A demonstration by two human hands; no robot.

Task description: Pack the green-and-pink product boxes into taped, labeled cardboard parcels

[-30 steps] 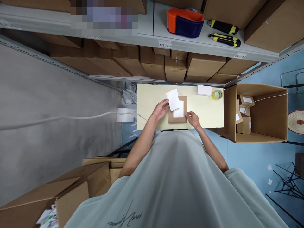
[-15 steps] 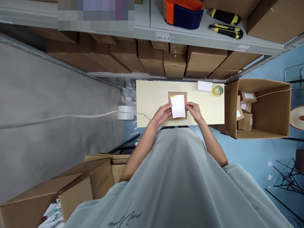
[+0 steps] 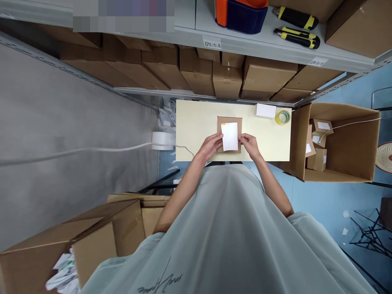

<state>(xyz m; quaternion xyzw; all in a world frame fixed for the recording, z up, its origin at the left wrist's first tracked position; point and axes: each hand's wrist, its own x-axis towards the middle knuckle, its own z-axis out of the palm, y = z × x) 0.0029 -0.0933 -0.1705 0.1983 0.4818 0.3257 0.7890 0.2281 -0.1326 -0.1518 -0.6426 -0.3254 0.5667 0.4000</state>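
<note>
Between my two hands is a white label with a small yellow mark at its top left corner. It lies over a small brown cardboard box on the pale yellow table; whether it touches the box all over I cannot tell. My left hand pinches the label's left edge. At its right edge, the fingertips of my right hand are closed on it too. A small white box and a roll of tape sit at the table's back right.
A large open carton with several small labelled boxes stands right of the table. Above is a grey shelf bearing cutters and a blue-orange bin. A white cable crosses from the left wall. Another carton is at lower left.
The label has straightened and lies more squarely over the cardboard box. Both hands keep hold of its edges, nearly in place. The whole view has shifted slightly.
</note>
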